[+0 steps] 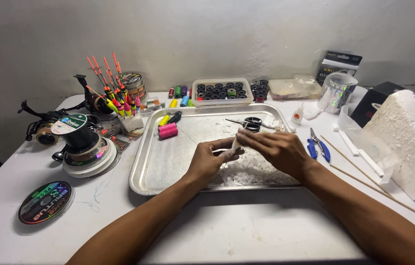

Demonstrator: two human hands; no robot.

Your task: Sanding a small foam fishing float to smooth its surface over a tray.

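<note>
Two forearms reach in from the near edge of the white table (247,230), and we see both hands meeting over a metal tray (168,167). Our left hand (210,157) is closed, thumb and fingers pinched on a small white piece (235,144). Our right hand (274,147) lies flat over the top of that piece, fingers extended and touching it; we cannot tell whether it grips. The piece sits above the tray's middle, over a heap of white shavings (247,172).

On the near left of the table lies a flat line spool (45,201) with a rainbow face. Further in stands a stack of spools (87,147) beside a fishing reel (43,127). On the right, a white foam block (409,142) rests near thin wooden sticks (364,172) and blue pliers (318,147).

Inside the tray's far end we see a pink thread spool (168,130) and black scissors (249,122). Behind the tray, fishing floats (114,93) with orange tips stand upright, a clear box of black bobbins (221,91) sits against the wall, and a roll of holographic foil (336,92) stands to its right.
</note>
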